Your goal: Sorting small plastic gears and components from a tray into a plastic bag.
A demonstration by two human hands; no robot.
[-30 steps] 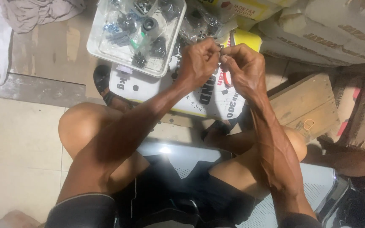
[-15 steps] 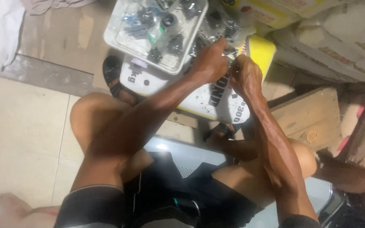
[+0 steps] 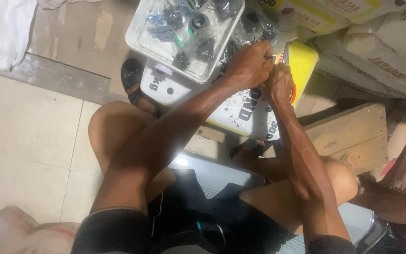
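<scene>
Left hand [image 3: 249,63] and right hand [image 3: 279,83] are pressed together, both clenched on one small metal part [image 3: 269,58], barely visible between the fingers, above one white-and-yellow sack [image 3: 240,110]. One clear plastic tray [image 3: 139,40] rests on that sack; it holds many small dark fittings [image 3: 182,60], too jumbled to count.
</scene>
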